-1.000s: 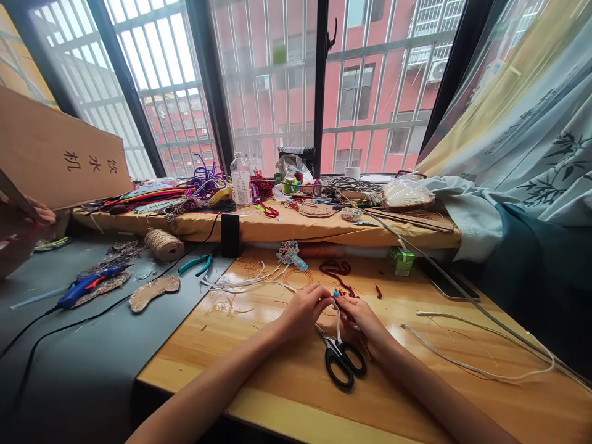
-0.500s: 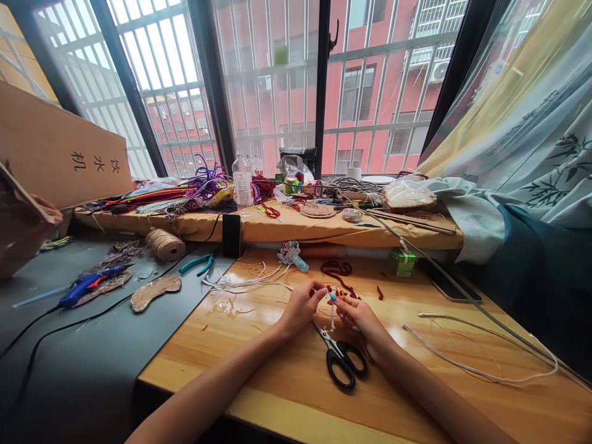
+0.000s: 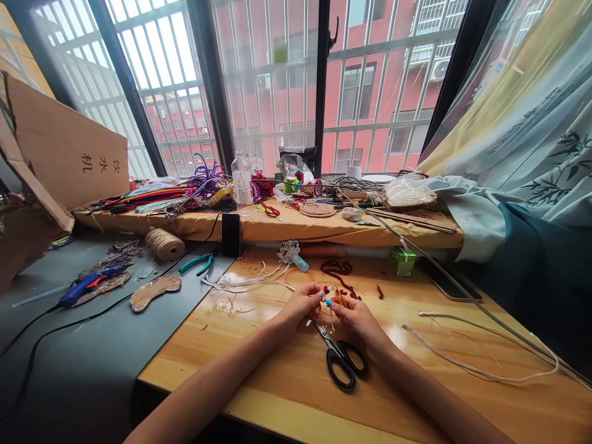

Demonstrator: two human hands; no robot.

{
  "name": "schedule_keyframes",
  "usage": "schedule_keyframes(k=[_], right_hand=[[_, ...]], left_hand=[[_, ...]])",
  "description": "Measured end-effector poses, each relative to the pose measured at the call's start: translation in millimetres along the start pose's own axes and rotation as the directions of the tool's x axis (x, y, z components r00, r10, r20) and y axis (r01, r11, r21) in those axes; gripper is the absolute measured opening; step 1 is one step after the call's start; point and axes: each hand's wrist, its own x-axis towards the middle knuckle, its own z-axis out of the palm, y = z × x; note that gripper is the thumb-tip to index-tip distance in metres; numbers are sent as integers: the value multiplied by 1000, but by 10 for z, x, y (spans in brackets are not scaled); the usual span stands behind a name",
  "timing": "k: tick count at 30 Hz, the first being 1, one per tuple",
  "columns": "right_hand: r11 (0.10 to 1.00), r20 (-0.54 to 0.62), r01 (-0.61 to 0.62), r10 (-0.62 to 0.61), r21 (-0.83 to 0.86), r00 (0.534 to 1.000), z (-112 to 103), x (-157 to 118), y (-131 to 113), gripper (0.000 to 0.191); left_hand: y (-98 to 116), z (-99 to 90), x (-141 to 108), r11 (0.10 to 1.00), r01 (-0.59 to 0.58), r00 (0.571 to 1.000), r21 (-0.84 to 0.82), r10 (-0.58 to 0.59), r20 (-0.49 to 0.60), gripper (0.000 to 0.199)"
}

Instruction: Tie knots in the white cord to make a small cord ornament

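Observation:
My left hand (image 3: 304,303) is closed in a pinch on a white cord, with a small dark red bit at its fingertips. My right hand (image 3: 356,313), with a blue thumbnail, meets it and pinches the thin white strand. Orange-brown and dark red pieces (image 3: 341,298) show by its fingers; whether they are held or lie behind, I cannot tell. Loose white cords (image 3: 240,282) trail to the left on the wooden table. Black-handled scissors (image 3: 341,361) lie just below both hands, blades pointing toward them. Behind the hands lies a dark red cord (image 3: 337,269).
On the grey surface at left are a twine spool (image 3: 165,245), teal pliers (image 3: 196,265), a blue glue gun (image 3: 90,287) and a cardboard piece (image 3: 155,292). A cardboard box (image 3: 69,148) stands behind. A cluttered ledge (image 3: 277,229) runs along the window. A phone (image 3: 448,280) lies at right.
My left hand has shifted slightly, and the dark red bit now shows at its fingertips. My right thumb has moved a little left and down. The cardboard box at far left has shifted.

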Motion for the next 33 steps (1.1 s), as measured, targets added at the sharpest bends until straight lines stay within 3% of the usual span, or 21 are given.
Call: schedule_keyframes(k=[8, 12, 15, 19, 22, 27, 33], right_hand=[[972, -33, 118, -127, -204, 991, -95, 33, 23, 34], [911, -27, 208, -233, -355, 972, -143, 31, 8, 30], [849, -31, 263, -311, -458, 950, -128, -1, -4, 25], [700, -34, 362, -483, -615, 875, -89, -53, -11, 19], [624, -23, 378, -536, -684, 844, -84, -65, -11, 19], [620, 2, 356, -497, -699, 868, -105, -70, -47, 17], [691, -88, 326, -492, -645, 866, -130, -99, -127, 21]], left_hand=[[148, 14, -32, 997, -58, 998, -49, 56, -42, 36], [143, 17, -28, 999, 17, 1000, -41, -17, 9, 40], [110, 12, -18, 996, 41, 999, -77, -40, 10, 35], [127, 11, -21, 988, 32, 999, -150, -34, -15, 32], [150, 16, -24, 981, 30, 999, -190, -34, -17, 30], [149, 5, -10, 967, 32, 999, -251, -39, -22, 27], [164, -49, -1, 968, -1, 999, -251, -8, -35, 36]])
